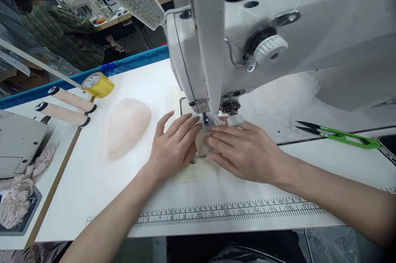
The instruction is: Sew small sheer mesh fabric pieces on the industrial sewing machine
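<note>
A small piece of thin, sheer pale fabric (pixel 202 144) lies under the presser foot (pixel 205 119) of a white sewing machine (pixel 182 57). My left hand (pixel 175 143) rests left of the needle with its fingers stretched out and apart, fingertips by the fabric. On the other side, my right hand (pixel 247 147) has its fingers close together on the fabric's right edge, thumb side toward me. Both hands partly cover the fabric, so its full outline is hidden. A sheer beige cup-shaped piece (pixel 129 127) lies on the table left of my left hand.
Green-handled thread snips (pixel 349 136) lie at right. White sheer fabric (pixel 287 92) sits behind the machine arm. Yellow tape (pixel 100 85) and two beige thread spools (pixel 63 113) lie at left, near lace (pixel 18 201). A printed ruler (pixel 216 212) runs along the front. Another person (pixel 62 34) sits beyond.
</note>
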The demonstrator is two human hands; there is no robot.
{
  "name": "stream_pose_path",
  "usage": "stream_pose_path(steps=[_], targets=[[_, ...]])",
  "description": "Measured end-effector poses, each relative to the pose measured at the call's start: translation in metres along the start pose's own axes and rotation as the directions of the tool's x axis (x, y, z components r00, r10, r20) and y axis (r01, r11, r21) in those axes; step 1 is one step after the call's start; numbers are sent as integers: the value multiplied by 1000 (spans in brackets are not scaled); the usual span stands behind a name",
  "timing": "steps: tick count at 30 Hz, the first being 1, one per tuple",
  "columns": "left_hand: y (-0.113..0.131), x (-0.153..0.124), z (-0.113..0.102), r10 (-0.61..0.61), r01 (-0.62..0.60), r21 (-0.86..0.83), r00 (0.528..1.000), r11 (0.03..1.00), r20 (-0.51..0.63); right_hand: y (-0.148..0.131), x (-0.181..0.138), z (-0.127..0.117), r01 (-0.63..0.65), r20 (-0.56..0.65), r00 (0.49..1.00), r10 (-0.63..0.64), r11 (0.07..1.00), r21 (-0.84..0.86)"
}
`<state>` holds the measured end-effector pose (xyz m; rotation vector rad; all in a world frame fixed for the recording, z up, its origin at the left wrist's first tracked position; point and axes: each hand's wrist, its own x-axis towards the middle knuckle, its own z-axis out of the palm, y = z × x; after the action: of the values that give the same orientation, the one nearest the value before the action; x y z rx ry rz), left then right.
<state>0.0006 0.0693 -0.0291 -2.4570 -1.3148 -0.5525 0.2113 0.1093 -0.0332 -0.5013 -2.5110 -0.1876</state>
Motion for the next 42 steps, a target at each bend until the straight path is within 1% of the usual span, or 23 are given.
stream_pose_path(steps=[2, 3, 6, 8, 11, 13, 16, 19, 21, 25, 34, 37, 42], targets=[[-4, 0, 3, 26, -26, -1, 998, 1000, 62, -2, 0, 0, -15, -43, 999, 13, 998, -54], [-5, 0, 5, 35, -35, 0, 996, 999, 86, -3, -1, 1, -15, -41, 999, 13, 998, -58], [-8, -1, 8, 57, -52, -38, 990, 998, 127, -7, -4, 4, -18, 33, 999, 18, 1000, -2], [-9, -1, 9, 55, -44, -82, 990, 996, 131, -9, -5, 5, -51, 90, 995, 50, 999, 7], [-8, -1, 10, 59, -42, -126, 990, 991, 132, -7, -6, 7, -137, 144, 980, 140, 990, -31], [-8, -1, 11, 66, -51, -121, 990, 991, 126, -3, -6, 9, -196, 158, 967, 201, 979, -50], [-5, -1, 12, 65, -56, -78, 992, 995, 110, 6, -6, 13, -232, 175, 955, 240, 970, -65], [-3, -2, 10, 75, -71, -29, 990, 997, 123, 14, -6, 17, -235, 162, 955, 247, 968, -91], [-2, -2, 9, 88, -89, 3, 985, 996, 151, 17, -6, 17, -222, 123, 964, 236, 968, -113], [-1, -3, 6, 77, -86, 45, 981, 995, 177, 20, -6, 17, -158, 62, 984, 169, 975, -158], [-1, -3, 4, 75, -84, 43, 979, 996, 187, 18, -6, 17, -160, 87, 981, 176, 973, -166], [0, -3, 4, 77, -87, 45, 978, 995, 192, 18, -7, 16, -168, 112, 976, 188, 972, -164], [1, -2, 4, 64, -78, 66, 978, 995, 196, 18, -7, 18, -189, 134, 970, 202, 977, -103]])
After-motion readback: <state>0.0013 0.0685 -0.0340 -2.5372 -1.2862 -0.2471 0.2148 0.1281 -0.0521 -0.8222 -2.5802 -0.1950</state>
